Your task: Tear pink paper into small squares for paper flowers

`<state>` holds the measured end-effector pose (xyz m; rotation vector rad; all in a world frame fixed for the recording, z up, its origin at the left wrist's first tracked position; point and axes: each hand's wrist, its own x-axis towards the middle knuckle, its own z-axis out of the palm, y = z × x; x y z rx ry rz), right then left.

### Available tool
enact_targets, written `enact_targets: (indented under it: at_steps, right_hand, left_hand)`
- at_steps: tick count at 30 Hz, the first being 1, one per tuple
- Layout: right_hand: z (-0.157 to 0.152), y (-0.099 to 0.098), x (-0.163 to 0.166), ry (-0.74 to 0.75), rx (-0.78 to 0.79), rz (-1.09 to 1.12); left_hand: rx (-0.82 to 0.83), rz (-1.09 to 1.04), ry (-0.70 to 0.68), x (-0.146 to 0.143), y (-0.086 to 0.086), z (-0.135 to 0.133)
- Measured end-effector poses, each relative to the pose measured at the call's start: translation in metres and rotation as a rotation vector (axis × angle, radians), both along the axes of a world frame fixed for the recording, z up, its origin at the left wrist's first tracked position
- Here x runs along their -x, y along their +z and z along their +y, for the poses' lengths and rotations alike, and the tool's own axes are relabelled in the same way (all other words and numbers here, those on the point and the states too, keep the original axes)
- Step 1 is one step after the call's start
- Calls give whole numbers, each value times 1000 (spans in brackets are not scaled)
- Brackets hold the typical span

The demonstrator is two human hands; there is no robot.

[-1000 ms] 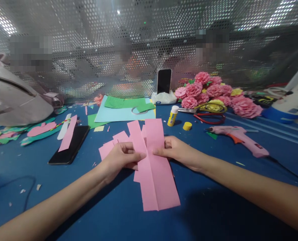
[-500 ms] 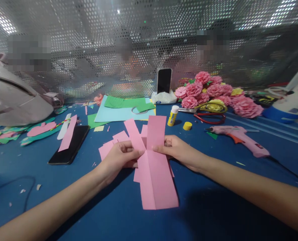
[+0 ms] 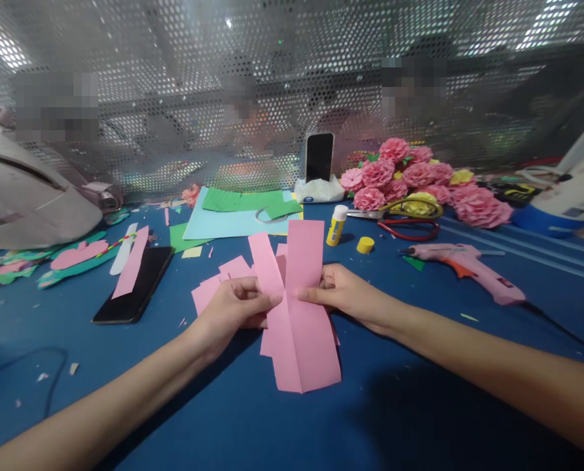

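Note:
Between my two hands is a creased sheet of pink paper, with a fold line down its length and its upper part split into two flaps. My left hand pinches it at the left edge, thumb on top. Opposite, my right hand grips the right side, thumb near the crease and fingers behind. More pink paper pieces lie under and behind the held sheet, partly hidden by it and my left hand. Just beyond my right hand stand an uncapped glue stick and its yellow cap.
A black phone with a pink strip lies left. Green and blue sheets, a propped phone, pink paper flowers and scissors line the back. A pink glue gun lies right, a white bag left.
The lower end of the pink sheet has lifted and bent more along its crease. Its left flap has swung slightly toward the right one. Both hands keep their hold.

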<state>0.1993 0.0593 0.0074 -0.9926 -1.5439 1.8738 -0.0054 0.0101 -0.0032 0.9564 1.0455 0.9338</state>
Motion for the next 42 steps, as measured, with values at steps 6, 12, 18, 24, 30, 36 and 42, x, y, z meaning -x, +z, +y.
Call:
enact_targets:
  at_steps: [6,12,18,24,30,36,42]
  right_hand:
    - [-1,1,1,-3,-8,60]
    - [0,-4,2,-52,-87,-1]
    - [-1,-3,1,-58,-62,55]
    - [2,-1,0,47,-27,46]
    - [1,-2,1,-1,-39,53]
    - [1,-4,2,-45,-71,54]
    - [1,-5,1,-75,-120,48]
  left_hand:
    - [-17,-25,44,-1,0,-1]
    - [-16,-30,61,-3,3,-2]
    - [-3,39,-5,-1,0,3]
    - [8,85,51,0,-5,3]
    - [-3,67,102,-2,0,0]
    - [-4,13,130,-5,3,-3]
    - [2,18,43,-6,7,-2]
